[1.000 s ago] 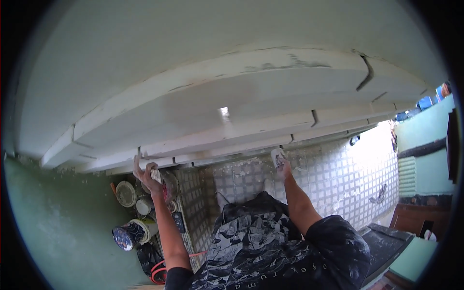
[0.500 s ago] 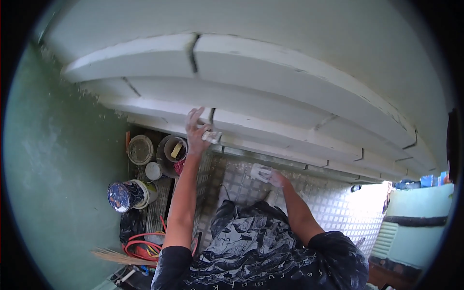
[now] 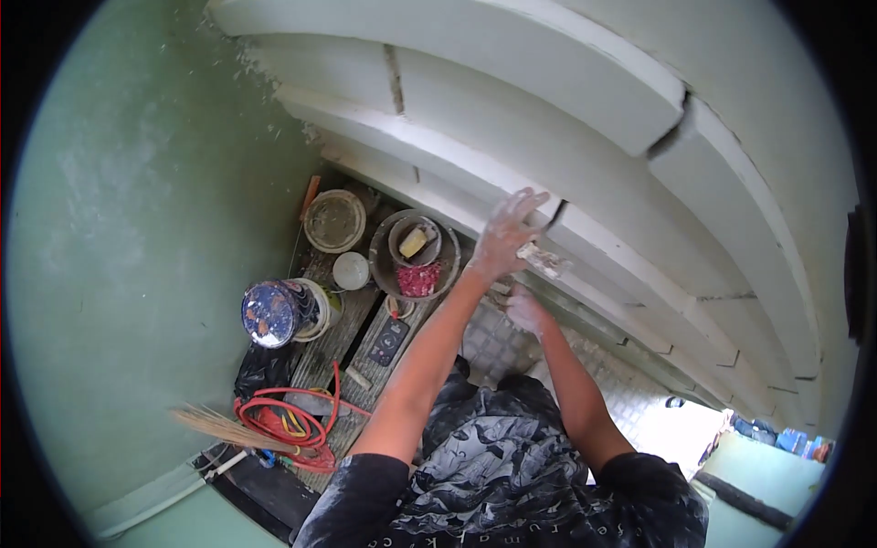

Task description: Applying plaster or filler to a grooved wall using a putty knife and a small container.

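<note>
My left hand (image 3: pixel 502 236), dusted white, is raised against the white ledges (image 3: pixel 438 153), its fingertips beside a dark gap in one edge. Between its thumb and palm sits a white putty-caked piece (image 3: pixel 546 261), whose exact kind I cannot make out. Lower down and just to the right, my right hand (image 3: pixel 526 310) is closed round a flat white-smeared piece (image 3: pixel 499 292). My left wrist hides part of that piece.
On wooden planks (image 3: pixel 315 365) at left stand a wide basin (image 3: pixel 382 247) holding a smaller bowl, yellow sponge and red cloth, a round bucket (image 3: pixel 334 222), a white tub (image 3: pixel 351 271) and a paint-splashed bucket (image 3: pixel 270 313). A red hose (image 3: pixel 301 402) lies near a broom (image 3: pixel 206 425).
The view has turned left, bringing the planks and buckets further in. My right hand has come close to my left, which stays up at the ledges with the putty-caked piece.
</note>
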Available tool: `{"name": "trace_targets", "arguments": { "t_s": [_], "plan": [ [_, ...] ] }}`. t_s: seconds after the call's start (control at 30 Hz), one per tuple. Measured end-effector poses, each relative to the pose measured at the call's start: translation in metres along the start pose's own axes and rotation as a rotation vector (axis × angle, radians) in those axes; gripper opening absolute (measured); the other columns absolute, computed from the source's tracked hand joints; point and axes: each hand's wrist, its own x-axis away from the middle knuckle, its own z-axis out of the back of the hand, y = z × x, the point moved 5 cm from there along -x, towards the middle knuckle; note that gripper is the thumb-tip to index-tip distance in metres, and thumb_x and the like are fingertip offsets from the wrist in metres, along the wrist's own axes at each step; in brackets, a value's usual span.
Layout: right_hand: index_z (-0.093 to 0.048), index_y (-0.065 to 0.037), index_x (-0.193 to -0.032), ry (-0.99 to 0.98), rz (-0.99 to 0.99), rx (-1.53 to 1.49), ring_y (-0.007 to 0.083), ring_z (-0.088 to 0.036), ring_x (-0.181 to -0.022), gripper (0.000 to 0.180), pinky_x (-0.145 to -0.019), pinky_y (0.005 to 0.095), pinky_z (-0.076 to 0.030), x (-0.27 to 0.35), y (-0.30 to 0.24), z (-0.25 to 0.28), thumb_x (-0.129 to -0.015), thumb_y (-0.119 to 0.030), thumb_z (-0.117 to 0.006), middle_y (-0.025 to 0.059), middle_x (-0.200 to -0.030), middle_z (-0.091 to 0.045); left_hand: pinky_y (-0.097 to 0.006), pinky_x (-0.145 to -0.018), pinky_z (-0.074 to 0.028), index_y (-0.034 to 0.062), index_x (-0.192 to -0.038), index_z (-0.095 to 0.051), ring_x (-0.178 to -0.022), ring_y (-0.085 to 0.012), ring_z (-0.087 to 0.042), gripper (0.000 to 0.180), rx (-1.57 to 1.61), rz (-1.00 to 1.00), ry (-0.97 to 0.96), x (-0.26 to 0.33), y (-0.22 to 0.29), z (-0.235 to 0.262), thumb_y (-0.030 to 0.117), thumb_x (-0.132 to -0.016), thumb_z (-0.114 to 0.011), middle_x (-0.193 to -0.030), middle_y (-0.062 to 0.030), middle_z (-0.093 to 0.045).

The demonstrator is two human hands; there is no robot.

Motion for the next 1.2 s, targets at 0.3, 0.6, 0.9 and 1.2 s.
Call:
{"name": "trace_targets", "arguments": {
  "t_s": [0.3, 0.6, 0.9, 1.2],
  "plan": [
    [-0.061, -0.007, -0.107, 0.148, 0.597, 1.478, 0.0394, -0.059, -0.092, 0.033, -0.078, 0.0454, -0.047, -0.029, -0.044, -0.047, -0.075, -0.003, -0.055, 0.0176, -0.099, -0.064, -0.046, -0.099, -0.04, 0.0064, -0.07, -0.053, -0.109, -0.0321, -0.057, 0.009, 0.216, 0.328, 0.293, 0.094, 0.018, 0.042, 0.012, -0.072, -0.061, -0.095, -0.0076, -0.067],
    [-0.064, -0.007, -0.102, 0.308, 0.822, 2.057, 0.0264, -0.062, -0.089, 0.026, -0.078, 0.038, -0.05, -0.087, -0.047, -0.068, -0.079, -0.01, -0.053, 0.0117, -0.094, -0.063, -0.038, -0.083, -0.049, 0.0022, -0.076, -0.051, -0.087, -0.0252, -0.061, 0.011, 0.538, 0.722, 0.332, 0.213, 0.018, 0.017, -0.007, -0.083, -0.051, -0.084, -0.013, -0.063],
    [-0.069, -0.009, -0.096, 0.707, 0.206, 2.001, 0.0279, -0.065, -0.082, 0.022, -0.07, 0.0408, -0.052, 0.069, 0.013, 0.112, -0.079, -0.01, -0.055, 0.0114, -0.09, -0.066, -0.022, -0.049, -0.048, -0.0006, -0.078, -0.058, -0.066, -0.0103, -0.059, 0.011, 0.571, 1.054, 0.087, 0.255, 0.014, 0.02, -0.004, -0.086, -0.051, -0.091, -0.0086, -0.065],
    [-0.061, -0.001, -0.106, 1.291, -0.02, 1.521, 0.0372, -0.063, -0.094, 0.025, -0.085, 0.0429, -0.049, 0.305, 0.111, 0.21, -0.081, -0.005, -0.056, 0.0198, -0.101, -0.064, -0.02, -0.049, -0.047, 0.002, -0.098, -0.064, -0.076, -0.0074, -0.06, 0.013, 0.628, 0.945, -0.192, 0.199, 0.04, -0.036, 0.007, -0.086, -0.064, -0.104, -0.0056, -0.065]
  ]
}}
